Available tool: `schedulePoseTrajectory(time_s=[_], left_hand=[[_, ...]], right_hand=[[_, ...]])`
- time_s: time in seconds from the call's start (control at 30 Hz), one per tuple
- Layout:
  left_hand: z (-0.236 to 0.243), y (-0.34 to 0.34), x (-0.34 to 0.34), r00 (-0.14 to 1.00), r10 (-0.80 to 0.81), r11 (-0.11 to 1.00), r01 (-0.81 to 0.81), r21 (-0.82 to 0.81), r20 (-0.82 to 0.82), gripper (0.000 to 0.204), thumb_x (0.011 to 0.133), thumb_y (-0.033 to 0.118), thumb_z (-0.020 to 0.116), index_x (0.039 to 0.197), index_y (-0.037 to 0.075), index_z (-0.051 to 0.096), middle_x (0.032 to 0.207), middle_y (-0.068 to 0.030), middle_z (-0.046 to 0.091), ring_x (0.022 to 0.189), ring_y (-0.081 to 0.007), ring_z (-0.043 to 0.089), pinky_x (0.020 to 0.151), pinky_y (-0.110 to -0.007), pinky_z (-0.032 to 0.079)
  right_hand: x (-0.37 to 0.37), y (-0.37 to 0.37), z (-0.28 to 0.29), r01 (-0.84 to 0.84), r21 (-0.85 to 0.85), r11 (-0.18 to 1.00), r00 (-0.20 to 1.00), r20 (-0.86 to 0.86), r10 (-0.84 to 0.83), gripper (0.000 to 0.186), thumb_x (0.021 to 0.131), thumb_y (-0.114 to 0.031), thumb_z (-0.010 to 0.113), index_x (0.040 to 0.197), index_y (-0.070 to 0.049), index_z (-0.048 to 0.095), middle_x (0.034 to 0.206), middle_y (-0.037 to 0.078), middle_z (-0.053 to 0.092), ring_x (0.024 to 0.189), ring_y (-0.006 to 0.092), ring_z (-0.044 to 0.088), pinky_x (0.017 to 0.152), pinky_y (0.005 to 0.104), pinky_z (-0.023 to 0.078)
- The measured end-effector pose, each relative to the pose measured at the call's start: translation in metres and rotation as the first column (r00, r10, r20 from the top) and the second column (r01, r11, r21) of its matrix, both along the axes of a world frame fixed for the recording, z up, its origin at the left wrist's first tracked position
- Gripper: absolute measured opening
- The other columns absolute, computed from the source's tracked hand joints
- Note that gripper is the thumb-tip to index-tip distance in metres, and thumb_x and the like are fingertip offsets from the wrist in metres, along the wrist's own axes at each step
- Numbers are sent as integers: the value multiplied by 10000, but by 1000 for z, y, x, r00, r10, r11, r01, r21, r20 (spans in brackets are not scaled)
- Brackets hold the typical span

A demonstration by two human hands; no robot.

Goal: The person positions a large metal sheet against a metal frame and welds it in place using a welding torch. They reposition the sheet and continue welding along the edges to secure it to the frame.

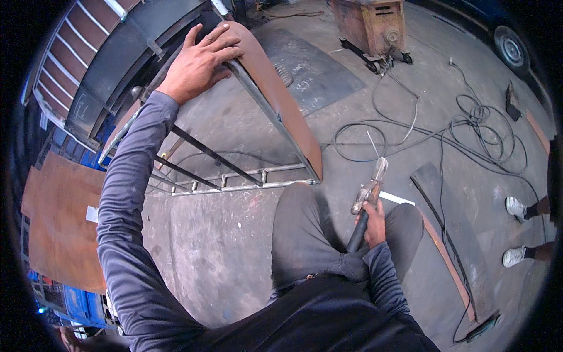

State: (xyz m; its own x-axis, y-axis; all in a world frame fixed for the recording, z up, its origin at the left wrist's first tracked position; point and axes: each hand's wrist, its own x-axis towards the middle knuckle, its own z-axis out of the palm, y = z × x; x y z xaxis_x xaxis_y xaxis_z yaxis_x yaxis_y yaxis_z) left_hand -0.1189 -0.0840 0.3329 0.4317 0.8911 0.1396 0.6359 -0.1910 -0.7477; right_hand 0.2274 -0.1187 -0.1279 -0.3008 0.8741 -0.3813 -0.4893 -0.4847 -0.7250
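Note:
My left hand (198, 63) rests with spread fingers on the top corner of a metal frame, at the upper end of its reddish-brown sheet panel (275, 97). Below my left arm run the frame's dark crossbars (214, 155) and its pale lower rail (252, 179). In front of my lap, my right hand (374, 224) is wrapped round the black handle of a welding electrode holder (368, 190). A thin electrode (373, 145) sticks up from its jaws, apart from the frame.
A rusty welding machine (372, 26) on casters stands at the far side, its cables (478, 126) coiled across the floor. Dark metal sheets (316, 70) and strips lie about. At right are another person's white shoes (514, 256); at left, brown sheets (61, 220).

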Motion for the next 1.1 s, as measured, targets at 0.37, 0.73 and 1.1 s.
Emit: schedulePoseTrajectory(time_s=[0.37,0.73,1.1], left_hand=[[-2,15,-16,982,-184,980,187,-68,49,413,844,213,718,1236,119,624,1352,-39,614,1337,-253,514,1187,-457,340],[-2,15,-1,992,-120,991,121,-64,27,438,832,222,747,1247,135,636,1345,-29,624,1321,-234,530,1195,-473,316],[-5,19,3,994,-105,993,106,-52,21,425,839,232,739,1241,134,643,1346,-44,626,1325,-256,528,1192,-457,332]], right_hand=[[2,2,1,47,-18,999,996,72,-45,357,934,-163,645,1240,-54,495,819,54,591,582,141,576,486,293,502],[3,-14,20,-3,-4,1000,1000,-10,3,428,901,-145,644,1285,-35,489,888,55,616,649,125,584,553,276,494],[6,-28,8,-91,6,996,992,-90,91,387,942,-202,640,1264,-40,499,873,54,614,663,129,588,586,277,497]])
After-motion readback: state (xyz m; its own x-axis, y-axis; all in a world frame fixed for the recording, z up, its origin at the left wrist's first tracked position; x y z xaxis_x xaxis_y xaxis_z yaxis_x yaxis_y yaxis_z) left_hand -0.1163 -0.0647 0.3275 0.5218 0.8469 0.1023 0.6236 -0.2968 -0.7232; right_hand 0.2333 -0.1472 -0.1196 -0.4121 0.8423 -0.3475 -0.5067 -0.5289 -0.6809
